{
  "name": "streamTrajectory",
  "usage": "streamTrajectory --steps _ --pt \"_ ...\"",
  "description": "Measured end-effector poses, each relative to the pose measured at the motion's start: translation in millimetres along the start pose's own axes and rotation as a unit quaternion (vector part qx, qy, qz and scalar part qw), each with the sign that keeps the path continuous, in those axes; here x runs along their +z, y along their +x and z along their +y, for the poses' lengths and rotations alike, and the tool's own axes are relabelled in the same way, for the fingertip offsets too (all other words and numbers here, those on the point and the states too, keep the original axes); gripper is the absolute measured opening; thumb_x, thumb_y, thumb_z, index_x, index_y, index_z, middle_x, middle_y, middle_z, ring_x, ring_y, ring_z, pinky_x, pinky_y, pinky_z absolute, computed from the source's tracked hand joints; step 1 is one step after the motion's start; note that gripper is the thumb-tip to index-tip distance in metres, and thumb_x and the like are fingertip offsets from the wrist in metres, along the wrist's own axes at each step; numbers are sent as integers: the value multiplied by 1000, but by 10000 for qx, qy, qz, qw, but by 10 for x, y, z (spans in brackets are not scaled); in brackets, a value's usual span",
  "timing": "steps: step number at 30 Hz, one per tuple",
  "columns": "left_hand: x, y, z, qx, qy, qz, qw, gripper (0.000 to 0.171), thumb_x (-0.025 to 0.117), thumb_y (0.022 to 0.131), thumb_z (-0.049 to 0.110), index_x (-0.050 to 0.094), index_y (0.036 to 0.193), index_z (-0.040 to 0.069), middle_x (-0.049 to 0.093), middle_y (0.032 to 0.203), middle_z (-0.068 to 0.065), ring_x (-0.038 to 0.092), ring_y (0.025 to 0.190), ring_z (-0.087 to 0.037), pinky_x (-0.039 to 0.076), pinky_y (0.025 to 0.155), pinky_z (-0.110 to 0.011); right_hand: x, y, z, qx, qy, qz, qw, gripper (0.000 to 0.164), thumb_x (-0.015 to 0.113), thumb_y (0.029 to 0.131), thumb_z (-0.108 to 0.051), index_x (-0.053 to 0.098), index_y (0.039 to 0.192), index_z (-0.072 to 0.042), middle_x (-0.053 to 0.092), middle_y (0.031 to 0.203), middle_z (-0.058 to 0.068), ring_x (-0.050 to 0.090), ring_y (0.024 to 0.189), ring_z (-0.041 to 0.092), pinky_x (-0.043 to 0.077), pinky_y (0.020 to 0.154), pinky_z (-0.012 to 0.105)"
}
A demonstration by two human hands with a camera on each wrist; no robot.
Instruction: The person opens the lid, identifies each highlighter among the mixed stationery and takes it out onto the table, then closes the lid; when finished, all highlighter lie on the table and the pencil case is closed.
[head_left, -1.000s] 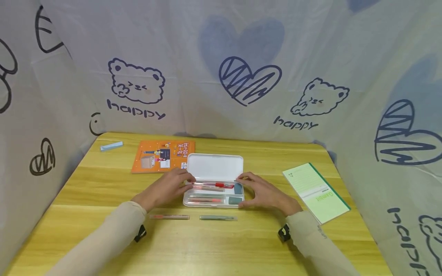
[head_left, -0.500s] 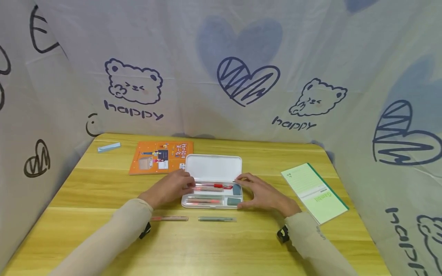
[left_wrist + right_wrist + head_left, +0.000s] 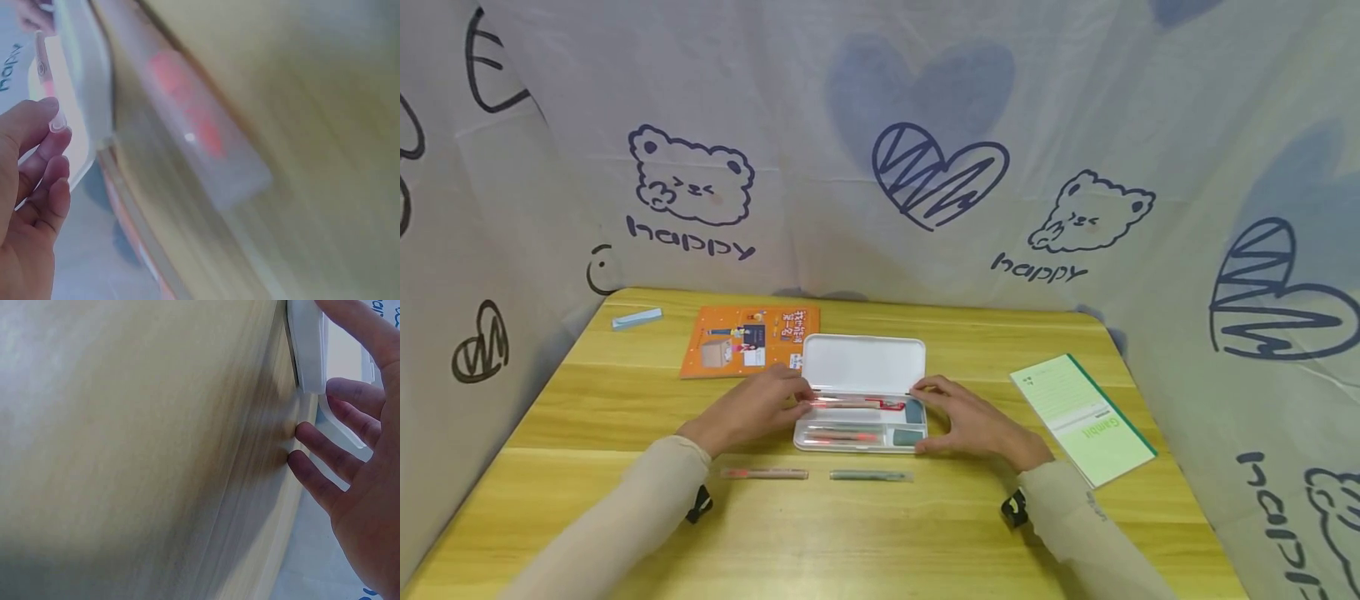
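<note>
- Where the wood-grain table [image 3: 850, 542] comes nearest, two beige sleeves [image 3: 617, 517] reach in over it, something black showing at each wrist.
- Beyond them, a pink pen [image 3: 765, 474] and a grey-green pen [image 3: 871, 476] lie end to end, well apart from each other, just in front of the white pencil case [image 3: 863, 363].
- The case sits on the table with its lid raised at the back; in its front compartment are slim pens [image 3: 842, 436] and a grey-blue block [image 3: 907, 437].
- The left hand [image 3: 748, 410] pinches the clear end of a pink-marked pen [image 3: 44, 62] between thumb and forefinger, holding it lengthwise at the rear compartment; whether it touches the bottom I cannot tell.
- The right hand [image 3: 973, 421] has its fingers spread, thumb at the case's front right corner and forefinger by the hinge.
- A red pen [image 3: 892, 406] also shows in the rear compartment.
- To the right lies a green notebook [image 3: 1086, 421].
- Farther back, an orange booklet [image 3: 722, 342] lies left of the lid, then a light blue strip [image 3: 637, 318].
- Behind everything hangs patterned cloth [image 3: 797, 83].
</note>
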State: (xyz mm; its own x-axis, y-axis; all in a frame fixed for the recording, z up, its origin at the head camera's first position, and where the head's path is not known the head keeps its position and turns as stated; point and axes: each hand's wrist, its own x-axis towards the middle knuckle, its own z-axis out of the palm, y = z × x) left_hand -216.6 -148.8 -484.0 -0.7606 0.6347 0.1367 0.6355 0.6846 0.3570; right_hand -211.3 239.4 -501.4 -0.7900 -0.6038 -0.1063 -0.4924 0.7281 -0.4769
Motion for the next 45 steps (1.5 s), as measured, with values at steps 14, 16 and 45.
streamTrajectory --steps 14,16,45 --pt "-316 -905 -17 119 -103 -8 9999 9 82 98 18 80 104 24 74 100 18 65 94 -3 62 81 -29 3 3 -10 12 44 11 10000 95 84 91 -60 48 166 -15 44 168 2 42 156 28 39 129 56" --pt "-294 -1043 -29 254 -121 33 9996 9 83 98 19 80 103 26 72 99 20 64 93 -1 62 80 -29 2 5 -13 0 67 16 10000 95 84 91 -60 47 166 -15 44 168 2 41 157 28 39 129 56" --pt "-78 -1462 -76 374 -542 -294 9974 6 80 101 35 77 106 34 68 101 23 54 89 5 55 73 -26 3 -1 7 -23 29 -5 10000 95 83 91 -64 49 165 -16 45 166 2 44 154 27 41 128 55"
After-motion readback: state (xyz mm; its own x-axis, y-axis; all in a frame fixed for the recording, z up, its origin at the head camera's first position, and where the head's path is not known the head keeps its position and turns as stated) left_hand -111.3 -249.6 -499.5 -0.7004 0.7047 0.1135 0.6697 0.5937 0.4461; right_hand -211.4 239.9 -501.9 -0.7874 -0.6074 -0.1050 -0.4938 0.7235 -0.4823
